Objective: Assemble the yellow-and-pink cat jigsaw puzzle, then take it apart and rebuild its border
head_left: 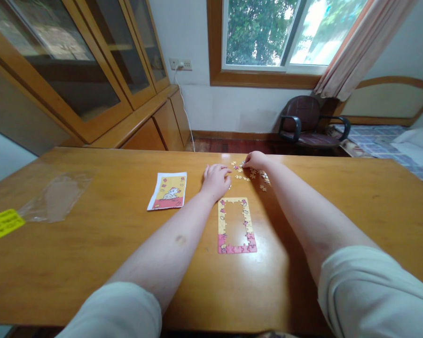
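My left hand (216, 180) rests on the table with its fingers spread, just left of the loose pieces. Among the scattered jigsaw puzzle pieces (246, 178) at the far side, my right hand (255, 160) reaches down with fingers bent together; what its fingertips hold, if anything, is hidden. Nearer to me lies a joined puzzle border (237, 249), yellow above and pink below, with bare wood inside it. A printed reference picture (168, 191) of a white duck-like figure on yellow and pink lies left of my left hand.
On the wooden table (127, 263), a clear plastic bag (58, 195) and a yellow label (3, 225) lie at the left. Beyond the table stand a glass-doored cabinet (127, 103), an office chair (303, 117) and a bed (384, 141). A white cord (185, 105) hangs from a wall socket.
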